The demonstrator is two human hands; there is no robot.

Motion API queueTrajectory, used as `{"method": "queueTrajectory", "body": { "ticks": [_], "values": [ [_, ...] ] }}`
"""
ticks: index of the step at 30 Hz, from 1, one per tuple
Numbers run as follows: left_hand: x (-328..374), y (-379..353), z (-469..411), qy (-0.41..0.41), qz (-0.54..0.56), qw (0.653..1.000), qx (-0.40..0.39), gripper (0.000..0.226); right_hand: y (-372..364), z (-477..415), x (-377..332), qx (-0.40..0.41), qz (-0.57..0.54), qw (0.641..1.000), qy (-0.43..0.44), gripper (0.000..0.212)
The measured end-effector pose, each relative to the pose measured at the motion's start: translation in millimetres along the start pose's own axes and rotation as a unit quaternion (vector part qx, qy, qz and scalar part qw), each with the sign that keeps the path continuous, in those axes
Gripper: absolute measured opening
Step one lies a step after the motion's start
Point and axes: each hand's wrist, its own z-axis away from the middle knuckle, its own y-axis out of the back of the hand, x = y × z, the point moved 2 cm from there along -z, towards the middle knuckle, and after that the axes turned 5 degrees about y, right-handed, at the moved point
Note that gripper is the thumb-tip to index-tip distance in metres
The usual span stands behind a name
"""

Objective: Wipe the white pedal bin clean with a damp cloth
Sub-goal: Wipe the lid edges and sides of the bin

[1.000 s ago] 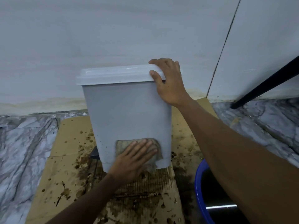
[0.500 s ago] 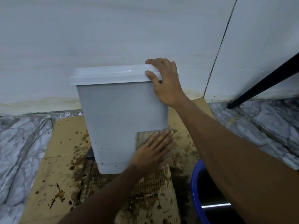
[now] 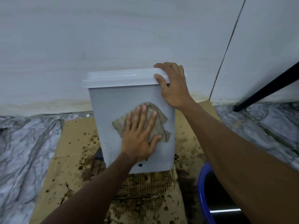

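Note:
The white pedal bin [image 3: 106, 110] stands upright on stained cardboard, its lid [image 3: 119, 78] down. My left hand [image 3: 140, 136] lies flat with fingers spread, pressing a brownish damp cloth [image 3: 159, 118] against the middle of the bin's near face. My right hand [image 3: 174, 88] grips the lid's right front corner, thumb on the rim. A small dark spot [image 3: 140, 165] marks the bin near its bottom edge. A dark part, maybe the pedal [image 3: 98, 154], pokes out at the lower left.
Brown-spattered cardboard [image 3: 72, 156] covers the marble floor [image 3: 24, 151]. A blue bucket [image 3: 202, 183] sits at the lower right under my right arm. A black slanted bar [image 3: 267, 89] meets the floor at the right. A pale wall [image 3: 113, 38] rises right behind the bin.
My left hand slid the cloth from the bin's lower edge, rightward then up to the middle of the near face. My right hand kept its grip on the lid corner.

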Motion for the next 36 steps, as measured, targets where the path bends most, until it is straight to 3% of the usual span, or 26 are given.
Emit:
{"method": "queueTrajectory", "body": {
  "ticks": [4,8,12,18,21,24,28,31,36],
  "values": [
    [25.8,-21.9,53.2,-0.109,-0.004,0.992,-0.065,0.080,0.6,0.2,0.8,0.008,0.000,1.000,-0.007,0.035],
    [-0.7,-30.2,95.0,-0.154,-0.024,0.983,-0.096,0.078,2.5,1.8,1.9,0.014,-0.007,1.000,-0.003,0.034],
    [-20.7,-24.1,106.3,-0.146,-0.050,0.982,-0.108,0.077,-0.5,1.1,-1.1,0.024,-0.008,1.000,-0.006,0.034],
    [27.4,-18.4,46.4,-0.077,-0.022,0.995,-0.066,0.068,1.4,0.8,1.4,0.021,0.000,1.000,0.000,0.036],
    [45.9,-31.1,67.3,-0.177,-0.031,0.977,-0.114,0.068,1.6,-0.4,1.6,0.016,-0.009,1.000,-0.013,0.034],
    [33.5,-38.3,106.3,-0.319,-0.066,0.930,-0.172,0.072,2.3,2.6,0.8,0.015,-0.015,1.000,-0.012,0.032],
    [-14.0,-26.9,107.1,-0.393,-0.067,0.900,-0.177,0.078,2.8,3.0,-2.4,0.020,-0.017,1.000,-0.006,0.032],
    [-54.9,-12.2,84.5,-0.367,-0.085,0.912,-0.160,0.078,2.1,3.6,-3.1,0.018,-0.013,1.000,-0.008,0.032],
    [-70.9,15.0,19.6,-0.204,-0.058,0.973,-0.087,0.065,1.0,2.4,-3.2,0.022,-0.005,1.000,-0.001,0.034]
  ]
}}
